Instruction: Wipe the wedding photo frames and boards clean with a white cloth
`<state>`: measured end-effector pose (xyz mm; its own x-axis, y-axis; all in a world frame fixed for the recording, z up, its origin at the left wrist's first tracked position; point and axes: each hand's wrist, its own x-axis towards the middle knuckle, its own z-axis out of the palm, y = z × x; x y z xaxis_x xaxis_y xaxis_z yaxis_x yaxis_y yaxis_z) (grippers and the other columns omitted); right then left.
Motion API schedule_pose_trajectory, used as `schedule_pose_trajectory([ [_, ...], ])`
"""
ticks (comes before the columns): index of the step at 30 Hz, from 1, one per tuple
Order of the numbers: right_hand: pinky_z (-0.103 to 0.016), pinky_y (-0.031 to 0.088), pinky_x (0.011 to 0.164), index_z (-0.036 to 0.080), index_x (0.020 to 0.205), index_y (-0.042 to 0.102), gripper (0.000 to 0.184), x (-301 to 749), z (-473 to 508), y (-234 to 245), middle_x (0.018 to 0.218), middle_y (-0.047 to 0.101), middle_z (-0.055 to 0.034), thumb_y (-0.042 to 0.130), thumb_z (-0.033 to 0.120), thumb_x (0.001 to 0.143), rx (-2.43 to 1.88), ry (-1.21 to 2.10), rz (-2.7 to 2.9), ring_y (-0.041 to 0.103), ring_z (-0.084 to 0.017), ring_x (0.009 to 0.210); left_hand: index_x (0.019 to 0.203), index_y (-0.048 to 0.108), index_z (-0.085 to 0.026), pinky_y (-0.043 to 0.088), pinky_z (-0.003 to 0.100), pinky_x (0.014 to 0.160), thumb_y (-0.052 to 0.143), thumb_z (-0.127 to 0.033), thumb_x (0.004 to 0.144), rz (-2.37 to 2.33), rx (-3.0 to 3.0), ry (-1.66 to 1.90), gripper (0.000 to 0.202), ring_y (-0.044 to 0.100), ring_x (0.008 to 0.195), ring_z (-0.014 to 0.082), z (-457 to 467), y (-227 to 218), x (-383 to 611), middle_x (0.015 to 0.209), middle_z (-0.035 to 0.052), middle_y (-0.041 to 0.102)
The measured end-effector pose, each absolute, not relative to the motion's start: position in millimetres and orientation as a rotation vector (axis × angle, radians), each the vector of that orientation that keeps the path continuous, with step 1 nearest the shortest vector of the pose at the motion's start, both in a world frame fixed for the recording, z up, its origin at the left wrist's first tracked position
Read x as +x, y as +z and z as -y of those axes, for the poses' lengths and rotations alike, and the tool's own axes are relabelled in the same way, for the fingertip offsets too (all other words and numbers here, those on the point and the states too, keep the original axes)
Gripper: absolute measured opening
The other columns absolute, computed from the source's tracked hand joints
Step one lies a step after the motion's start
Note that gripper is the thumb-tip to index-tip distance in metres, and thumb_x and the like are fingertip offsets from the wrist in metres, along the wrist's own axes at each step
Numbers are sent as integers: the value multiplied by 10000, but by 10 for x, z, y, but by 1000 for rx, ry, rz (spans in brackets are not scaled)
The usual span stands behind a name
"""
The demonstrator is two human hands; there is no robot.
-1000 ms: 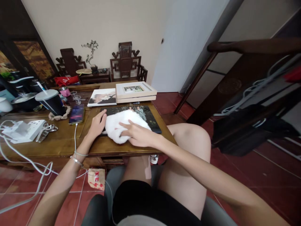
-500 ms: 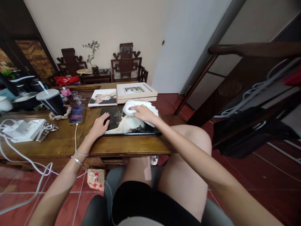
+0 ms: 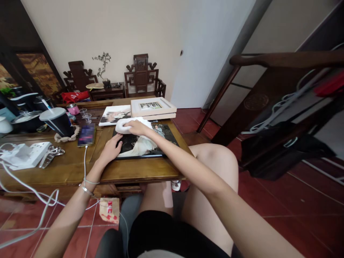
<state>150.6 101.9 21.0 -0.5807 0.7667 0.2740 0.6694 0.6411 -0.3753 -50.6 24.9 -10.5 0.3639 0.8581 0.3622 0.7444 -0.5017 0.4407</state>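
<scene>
A dark photo panel (image 3: 169, 138) with a white-gowned figure on it lies flat on the wooden table (image 3: 129, 170). My left hand (image 3: 110, 148) rests on the panel's left edge, its fingers stretched out and thumb apart. A bunched white cloth (image 3: 122, 126) is pressed against the panel's far left part by my right hand (image 3: 137, 127). The fingers of that hand are closed on the cloth, which partly hides the panel's far edge.
Behind the panel lie a white picture print (image 3: 107, 116) and stacked white frames (image 3: 163, 104). To the left are a phone (image 3: 86, 135) on a charging cable, a lidded cup (image 3: 57, 120) with a straw, and a power strip (image 3: 37, 154). A paper bag (image 3: 109, 210) is on the floor.
My right hand has slid the cloth leftward across the panel, from its far right part to its far left, uncovering the right side. My left hand stays at the left edge.
</scene>
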Motion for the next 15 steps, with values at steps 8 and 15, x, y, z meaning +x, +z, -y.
schedule_pose_trajectory([
  [8,-325,441,897,162,1023,727,497,2801,-628,90,1093,731,-54,424,100,635,-1336,233,2266,639,-280,984,1365,495,-124,279,444,1179,338,-326,927,-1456,2440,763,508,370,1407,226,-229,-137,-511,1482,121,451],
  [15,-399,382,997,221,931,692,472,2690,438,184,1014,729,-28,404,64,592,-1083,230,2458,638,-255,997,1380,493,-191,240,472,1181,376,-333,907,-1449,2324,767,508,331,1428,212,-313,-138,-551,1511,80,410],
])
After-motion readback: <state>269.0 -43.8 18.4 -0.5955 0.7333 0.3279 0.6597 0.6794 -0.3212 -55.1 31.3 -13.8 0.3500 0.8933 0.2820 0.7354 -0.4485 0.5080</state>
